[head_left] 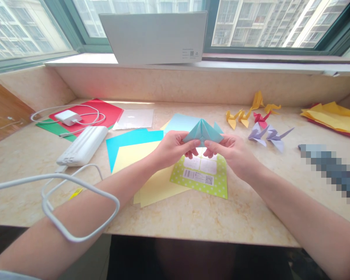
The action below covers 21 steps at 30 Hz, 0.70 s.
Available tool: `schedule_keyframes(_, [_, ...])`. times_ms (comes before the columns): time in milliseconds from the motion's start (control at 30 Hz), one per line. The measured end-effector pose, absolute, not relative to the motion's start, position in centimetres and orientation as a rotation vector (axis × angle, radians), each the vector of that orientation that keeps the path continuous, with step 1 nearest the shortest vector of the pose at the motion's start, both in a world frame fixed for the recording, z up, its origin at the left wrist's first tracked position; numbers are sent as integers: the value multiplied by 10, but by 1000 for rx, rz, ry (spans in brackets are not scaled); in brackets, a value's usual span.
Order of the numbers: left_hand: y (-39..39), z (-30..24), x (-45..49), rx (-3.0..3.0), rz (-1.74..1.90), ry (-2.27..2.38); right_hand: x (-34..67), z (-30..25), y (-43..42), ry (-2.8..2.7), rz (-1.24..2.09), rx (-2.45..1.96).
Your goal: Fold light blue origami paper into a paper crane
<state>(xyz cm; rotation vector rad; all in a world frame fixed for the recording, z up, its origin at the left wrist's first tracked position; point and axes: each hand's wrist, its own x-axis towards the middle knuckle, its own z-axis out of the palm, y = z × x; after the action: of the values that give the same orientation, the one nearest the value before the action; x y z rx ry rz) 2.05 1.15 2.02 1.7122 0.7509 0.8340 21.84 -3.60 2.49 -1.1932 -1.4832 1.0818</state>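
A half-folded light blue origami paper (203, 132) is held above the marble desk between both hands. My left hand (171, 148) pinches its lower left edge and my right hand (232, 152) pinches its lower right edge, fingertips nearly meeting under the middle. Below them lie loose sheets: a blue sheet (128, 144), a pale yellow sheet (151, 182) and a green dotted paper pack (201, 179) with a barcode label.
Finished paper cranes, yellow (241, 116), red (260, 118) and lilac (268, 135), stand at the right. Yellow and red sheets (332, 116) lie far right. A white power bank (83, 146), charger (67, 116), cables (76, 186) and red paper (105, 111) sit left. A grey box (154, 37) leans on the windowsill.
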Motion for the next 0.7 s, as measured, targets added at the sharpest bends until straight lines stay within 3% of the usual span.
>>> schedule_keyframes(700, [9,19,24,1623,917,778,220,21,-34,-1477,1122,-1254])
